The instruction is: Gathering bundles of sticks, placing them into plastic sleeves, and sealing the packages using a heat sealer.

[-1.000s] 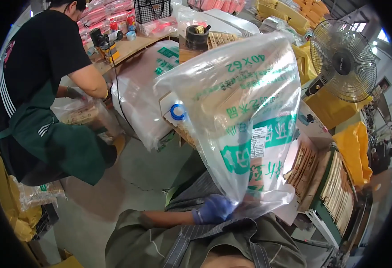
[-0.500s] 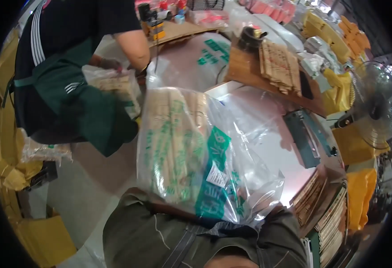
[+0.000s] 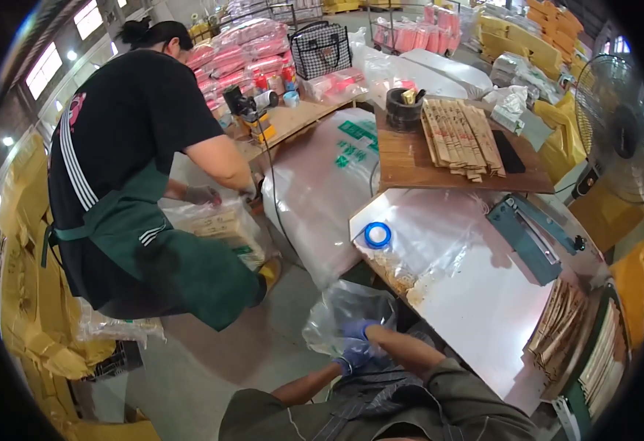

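Observation:
Close to my lap, both hands wear bluish-purple gloves and have their fingers closed on a clear plastic bag [image 3: 328,317]. My left hand [image 3: 354,357] grips it lower down. Just above it, my right hand [image 3: 357,331] has hold of the plastic, its forearm reaching across from the right. A puffed, loose part of the bag spreads out beyond my hands. The lower part and whatever is inside are hidden by my hands and arms. To the right, a roll of blue tape [image 3: 378,235] lies on the white tabletop [image 3: 476,294].
A co-worker in a green apron [image 3: 145,235] bends over a bagged bundle [image 3: 226,229] at left. A large wrapped bale [image 3: 322,191] stands ahead. On the right are a green long-arm tool [image 3: 524,239], wooden strips [image 3: 461,136] on a brown board, more strips [image 3: 557,320] and a fan [image 3: 616,132].
The large bag of long tan pieces with green print no longer stands before me. Both hands now show at my lap, gripping clear plastic. The blue tape roll is uncovered, and the view has tilted up.

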The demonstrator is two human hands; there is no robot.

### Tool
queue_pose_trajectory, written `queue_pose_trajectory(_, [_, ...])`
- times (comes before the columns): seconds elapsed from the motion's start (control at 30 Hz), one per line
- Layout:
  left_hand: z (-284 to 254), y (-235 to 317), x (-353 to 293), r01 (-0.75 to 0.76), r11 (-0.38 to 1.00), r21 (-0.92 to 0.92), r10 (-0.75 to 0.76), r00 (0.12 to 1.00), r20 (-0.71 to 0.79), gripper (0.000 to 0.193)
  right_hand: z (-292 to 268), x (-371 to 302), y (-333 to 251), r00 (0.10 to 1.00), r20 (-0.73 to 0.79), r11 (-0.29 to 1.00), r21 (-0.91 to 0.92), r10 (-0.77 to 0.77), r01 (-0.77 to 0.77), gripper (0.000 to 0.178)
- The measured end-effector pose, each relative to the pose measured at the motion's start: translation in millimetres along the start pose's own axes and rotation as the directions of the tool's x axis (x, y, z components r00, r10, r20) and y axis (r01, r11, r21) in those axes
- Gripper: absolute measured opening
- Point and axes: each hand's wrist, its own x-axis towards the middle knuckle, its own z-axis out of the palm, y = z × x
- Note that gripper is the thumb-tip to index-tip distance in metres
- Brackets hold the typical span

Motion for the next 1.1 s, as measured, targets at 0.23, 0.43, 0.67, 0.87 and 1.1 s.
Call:
queue_pose_trajectory(0.23, [-116,171,2,0.044,0.997,0.056,-0.036,0.988,-0.148,0.018,8,-100,11,0.876,-0.132,0.809,0.467,0.464,-0.358,0.037])
queue_pose_trajectory(0.43, [-131,-8,17,0.617,0.395,0.681,-0.132,0.771,-0.623,0.041,-87,-167,-96,0.944,-0.073,0.946,-0.013,0.321,-0.323,0.058])
queue_pose_trajectory(0.67, [-203,93,34,0.258,0.455,0.853,-0.059,0.964,-0.26,0.046,-55,-175,-40,0.949,-0.217,0.946,-0.178,0.229,-0.269,0.028])
queue_pose_trajectory(0.87, [-209,-43,22,0.822,0.258,0.507,-0.155,0.553,-0.819,0.062,-13,-176,-47,0.769,-0.486,0.64,-0.757,-0.415,-0.133,0.014])
queue_pose_trajectory(1.1, [-270,-8,3,0.538,0.502,0.678,-0.343,0.843,-0.415,0.043,-95,-232,-92,0.908,-0.419,0.897,-0.393,0.023,-0.204,0.019])
